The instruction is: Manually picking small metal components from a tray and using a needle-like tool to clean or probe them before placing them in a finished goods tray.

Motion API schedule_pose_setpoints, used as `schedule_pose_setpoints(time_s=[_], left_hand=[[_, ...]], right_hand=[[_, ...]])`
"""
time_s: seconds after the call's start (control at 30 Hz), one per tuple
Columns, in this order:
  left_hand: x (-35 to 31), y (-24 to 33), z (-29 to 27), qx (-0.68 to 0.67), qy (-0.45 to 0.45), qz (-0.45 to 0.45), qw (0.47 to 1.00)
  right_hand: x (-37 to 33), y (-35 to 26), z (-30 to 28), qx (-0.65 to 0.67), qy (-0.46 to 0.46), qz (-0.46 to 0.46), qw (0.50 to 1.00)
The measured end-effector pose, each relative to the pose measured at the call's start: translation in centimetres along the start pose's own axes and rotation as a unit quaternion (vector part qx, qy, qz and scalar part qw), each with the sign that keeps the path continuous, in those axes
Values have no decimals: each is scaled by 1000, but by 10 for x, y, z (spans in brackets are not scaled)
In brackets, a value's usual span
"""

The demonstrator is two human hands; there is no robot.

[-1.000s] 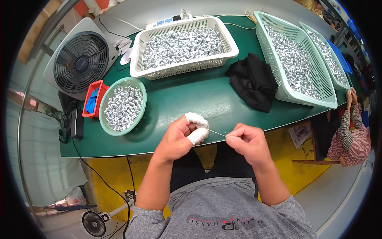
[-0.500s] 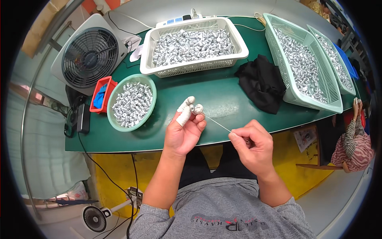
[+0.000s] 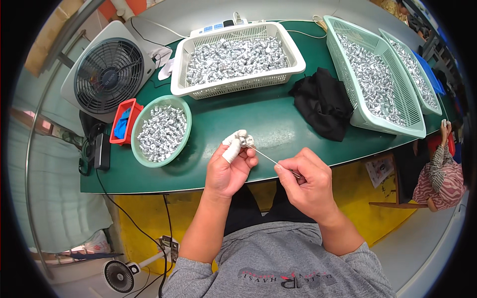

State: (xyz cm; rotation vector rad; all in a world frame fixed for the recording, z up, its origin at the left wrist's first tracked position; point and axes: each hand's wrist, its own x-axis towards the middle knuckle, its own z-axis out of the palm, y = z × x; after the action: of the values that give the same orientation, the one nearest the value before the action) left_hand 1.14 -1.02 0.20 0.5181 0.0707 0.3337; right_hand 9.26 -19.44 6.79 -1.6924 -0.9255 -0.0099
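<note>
My left hand (image 3: 229,166), fingertips taped white, pinches a small silver piece (image 3: 244,142) above the green table (image 3: 268,124). My right hand (image 3: 307,180) is closed around a thin metal rod (image 3: 268,157) aimed at it. I judge that steady alignment matters most.

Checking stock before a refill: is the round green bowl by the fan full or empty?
Full: the round green bowl is heaped to its rim with small silver pieces.

Green table (image 3: 268,124), white basket (image 3: 237,79), green bowl (image 3: 161,130), black cloth (image 3: 323,102), two green baskets (image 3: 372,79)
</note>
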Motion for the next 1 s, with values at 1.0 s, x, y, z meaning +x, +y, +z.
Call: schedule_pose_setpoints(time_s=[1.0], left_hand=[[-18,-12,33,481,119,120,860]], right_hand=[[-7,48,-21,162,-82,129,975]])
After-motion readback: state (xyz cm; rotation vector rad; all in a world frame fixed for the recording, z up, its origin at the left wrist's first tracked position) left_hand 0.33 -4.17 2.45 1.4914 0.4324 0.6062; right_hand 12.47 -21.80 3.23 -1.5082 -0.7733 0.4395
